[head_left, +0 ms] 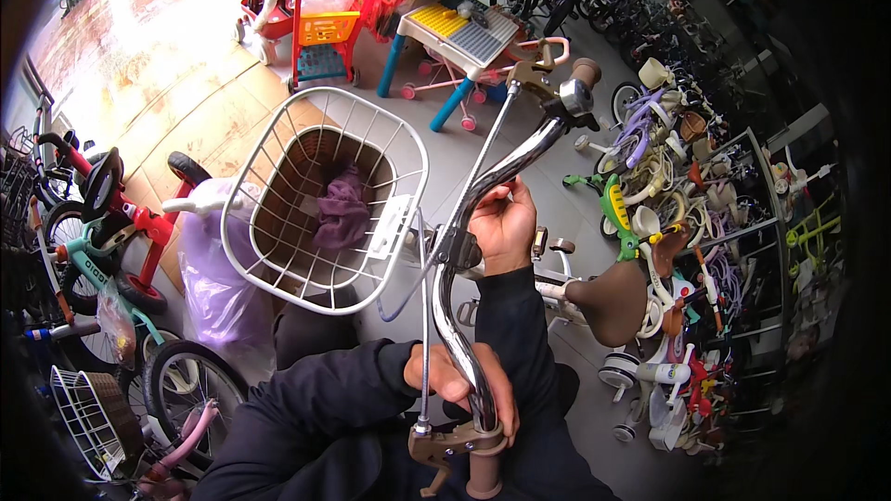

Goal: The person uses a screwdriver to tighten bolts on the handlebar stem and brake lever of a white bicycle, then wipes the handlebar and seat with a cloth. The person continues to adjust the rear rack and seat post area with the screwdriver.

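A chrome bicycle handlebar [447, 311] curves up through the middle, with brown grips and brake levers at both ends. My left hand [469, 385] is wrapped round its near end, just above the near brown grip [484, 471] and brake lever [441, 445]. Beside the handlebar's middle, my right hand [506, 227] is palm up with fingers curled in by the bar; what they hold, if anything, is hidden. A white wire basket [419, 153] is at the front of the bicycle, with a crumpled purple cloth [342, 209] inside. A bell [575, 96] sits near the far grip.
The bicycle's brown saddle [608, 301] lies to the right. Red and teal children's bikes [153, 241] and a purple plastic-wrapped bundle [218, 278] crowd the left. Toy carts [325, 28] and a small play table [464, 28] stand ahead. Several ride-on toys [640, 213] fill the right.
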The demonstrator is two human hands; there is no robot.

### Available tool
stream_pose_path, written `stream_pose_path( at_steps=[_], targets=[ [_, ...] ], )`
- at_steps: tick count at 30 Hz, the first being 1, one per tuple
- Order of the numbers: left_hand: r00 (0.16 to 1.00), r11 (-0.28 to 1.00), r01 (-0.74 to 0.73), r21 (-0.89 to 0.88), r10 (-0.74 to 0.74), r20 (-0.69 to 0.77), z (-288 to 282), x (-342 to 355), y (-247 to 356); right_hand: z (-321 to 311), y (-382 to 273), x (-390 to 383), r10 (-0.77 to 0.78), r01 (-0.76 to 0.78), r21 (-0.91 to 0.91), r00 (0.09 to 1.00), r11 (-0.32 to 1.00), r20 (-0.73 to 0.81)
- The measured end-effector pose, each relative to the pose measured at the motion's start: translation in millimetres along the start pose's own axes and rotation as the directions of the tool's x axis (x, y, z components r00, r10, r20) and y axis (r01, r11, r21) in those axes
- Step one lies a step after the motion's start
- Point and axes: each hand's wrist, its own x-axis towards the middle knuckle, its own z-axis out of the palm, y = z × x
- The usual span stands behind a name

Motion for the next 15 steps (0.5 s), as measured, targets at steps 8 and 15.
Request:
stream_pose_path(
  at_steps=[8, 15],
  targets=[
    [0.996, 0.999, 0.034, 0.037, -0.031, -0.08, 7, -3, 7, -24, -8, 0, -0.052, 0.048, -0.071, 0.998, 0.996, -0.044],
    [0.918, 0.962, 0.122, 0.244, -0.016, -0.396, 14, 3, 20, -62, -55, -74, -0.286, 0.28, -0.144, 0.958, 0.949, -0.029]
  ],
)
